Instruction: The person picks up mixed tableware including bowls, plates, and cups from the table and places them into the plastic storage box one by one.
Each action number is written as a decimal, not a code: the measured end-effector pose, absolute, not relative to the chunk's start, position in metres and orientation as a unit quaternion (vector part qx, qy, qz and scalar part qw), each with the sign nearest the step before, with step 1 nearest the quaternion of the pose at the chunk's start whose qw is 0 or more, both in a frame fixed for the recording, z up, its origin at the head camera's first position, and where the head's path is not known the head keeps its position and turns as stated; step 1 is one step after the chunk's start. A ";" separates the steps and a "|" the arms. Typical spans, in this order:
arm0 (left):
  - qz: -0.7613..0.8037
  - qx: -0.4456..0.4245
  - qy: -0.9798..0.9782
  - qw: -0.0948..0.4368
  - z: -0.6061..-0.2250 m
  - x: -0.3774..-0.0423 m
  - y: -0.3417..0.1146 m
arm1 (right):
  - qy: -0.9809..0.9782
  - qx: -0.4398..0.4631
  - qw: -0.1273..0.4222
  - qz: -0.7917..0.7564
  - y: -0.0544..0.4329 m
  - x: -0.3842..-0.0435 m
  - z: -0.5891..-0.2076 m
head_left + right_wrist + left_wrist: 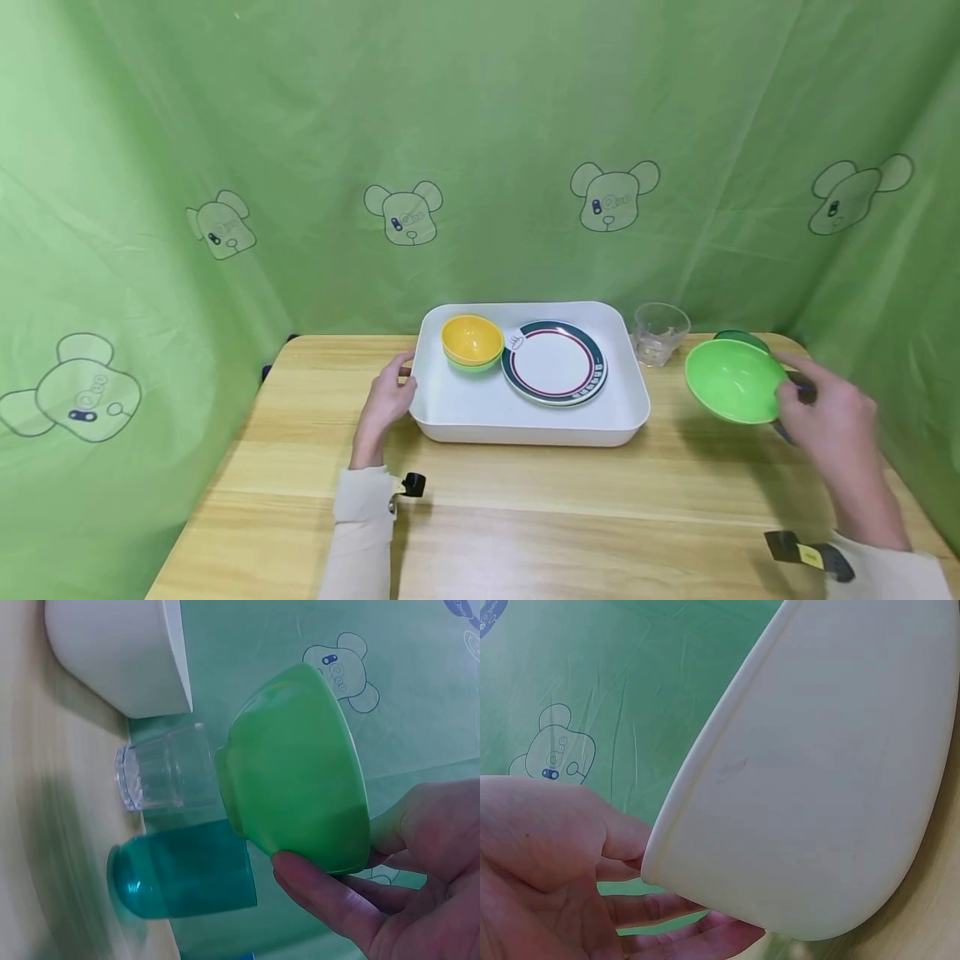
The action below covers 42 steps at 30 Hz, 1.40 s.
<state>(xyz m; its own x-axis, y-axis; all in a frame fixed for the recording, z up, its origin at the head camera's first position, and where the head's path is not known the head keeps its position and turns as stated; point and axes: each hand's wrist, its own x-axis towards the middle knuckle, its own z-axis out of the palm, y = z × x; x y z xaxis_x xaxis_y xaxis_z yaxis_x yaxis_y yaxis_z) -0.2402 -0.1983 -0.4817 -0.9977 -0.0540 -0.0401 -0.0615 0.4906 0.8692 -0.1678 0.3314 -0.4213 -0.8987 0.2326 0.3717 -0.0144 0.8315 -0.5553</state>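
My right hand (832, 417) pinches a light green bowl (731, 382) by its rim, raised over the right part of the table and tilted toward the head camera. In the right wrist view the thumb and fingers grip the bowl's edge. My left hand (388, 396) touches the left outer wall of a white tray (517, 434), its fingers fairly straight along that side and the thumb at the rim. Inside the tray, a yellow bowl (472, 340) sits in another green bowl (480, 367), beside stacked plates (555, 364) with a dark patterned rim.
A clear glass (660, 333) stands just right of the tray. Behind the held bowl is a teal cup (184, 870), with a bit of something blue (244, 957) beside it. Green curtains (495, 125) surround the wooden table (525, 517) at the back and sides.
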 end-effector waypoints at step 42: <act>0.502 -0.030 0.864 0.003 -0.481 -0.239 -0.199 | -0.920 0.008 0.193 0.342 0.259 -0.206 -0.417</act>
<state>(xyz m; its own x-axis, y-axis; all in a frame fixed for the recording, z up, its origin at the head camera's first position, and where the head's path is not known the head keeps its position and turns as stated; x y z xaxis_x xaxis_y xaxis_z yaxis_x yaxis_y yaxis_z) -0.2388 -0.1987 -0.4806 -0.9981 -0.0499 -0.0354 -0.0554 0.4937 0.8678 -0.2056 0.2587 -0.4170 -0.9250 0.1174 0.3614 -0.1471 0.7663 -0.6254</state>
